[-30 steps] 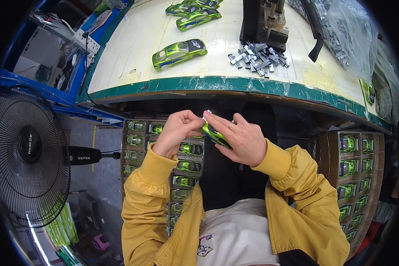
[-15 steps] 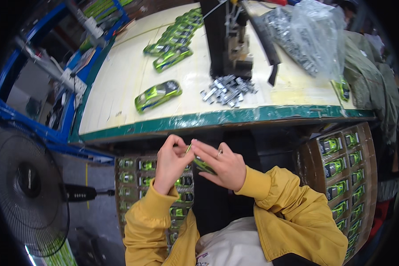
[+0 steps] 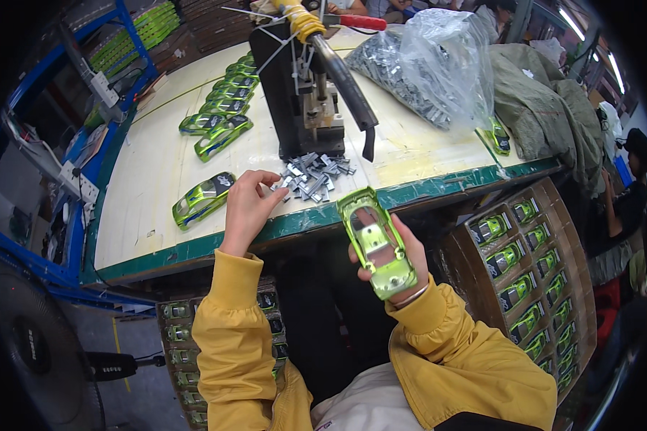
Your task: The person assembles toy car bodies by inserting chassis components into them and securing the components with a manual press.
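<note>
My right hand (image 3: 412,248) grips a bright green toy car body shell (image 3: 390,276) just off the table's front edge. The hollow underside of the shell faces up, with clear window plastic showing inside. My left hand (image 3: 246,208) is at the left edge of a pile of small silvery metal pieces (image 3: 316,174). Its thumb and forefinger are apart, close to the nearest pieces, and its other fingers are partly hidden. Left of that hand lies another green toy car body (image 3: 203,200), roof up on the table.
A black hand press (image 3: 313,108) stands behind the pile. More green car bodies (image 3: 224,136) line up at the far left. A clear bag (image 3: 438,72) of metal pieces lies behind right. Compartmented boxes of car bodies (image 3: 514,258) flank my lap; a fan (image 3: 36,345) stands left.
My hands have parted from in front of my lap. The left has moved up to the metal pile; the right has moved right with the car shell, now underside up. The view has shifted.
</note>
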Demonstrator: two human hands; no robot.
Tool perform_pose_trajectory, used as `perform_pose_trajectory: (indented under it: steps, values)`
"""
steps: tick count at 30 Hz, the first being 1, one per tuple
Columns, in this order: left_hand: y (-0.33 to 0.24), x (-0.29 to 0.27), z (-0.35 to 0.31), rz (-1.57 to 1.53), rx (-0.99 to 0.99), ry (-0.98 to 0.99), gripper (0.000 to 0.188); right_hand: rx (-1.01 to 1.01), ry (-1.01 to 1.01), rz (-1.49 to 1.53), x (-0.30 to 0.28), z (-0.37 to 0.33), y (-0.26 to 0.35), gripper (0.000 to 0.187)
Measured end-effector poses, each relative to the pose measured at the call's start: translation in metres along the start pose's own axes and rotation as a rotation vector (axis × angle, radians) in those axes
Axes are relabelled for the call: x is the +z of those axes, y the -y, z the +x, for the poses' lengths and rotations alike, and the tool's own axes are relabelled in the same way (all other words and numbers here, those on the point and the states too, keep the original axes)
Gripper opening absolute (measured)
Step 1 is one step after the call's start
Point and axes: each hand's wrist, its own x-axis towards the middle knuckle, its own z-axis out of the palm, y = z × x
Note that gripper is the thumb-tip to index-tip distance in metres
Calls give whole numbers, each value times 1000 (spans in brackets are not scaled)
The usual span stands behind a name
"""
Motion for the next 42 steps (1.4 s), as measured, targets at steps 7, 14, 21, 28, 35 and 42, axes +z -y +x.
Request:
perform_pose_trajectory:
  steps: [7, 14, 21, 28, 35, 42]
  values:
    - [12, 13, 3, -116, -117, -15, 15, -53, 25, 163, 15, 11, 22, 38]
    - [13, 9, -1, -432, -211, -89, 11, -4, 75, 192, 29, 14, 27, 38]
    - [1, 0, -5, -562, -342, -53, 10, -24, 61, 196, 40, 10, 31, 37]
    - [3, 0, -4, -668, -309, -19, 15, -28, 49, 167, 44, 7, 36, 37]
    - [10, 0, -2, -693, -270, -19, 13, -7, 83, 216, 47, 5, 39, 37]
    - [14, 2, -3, -659, -250, -53, 12, -4, 91, 222, 48, 5, 39, 38]
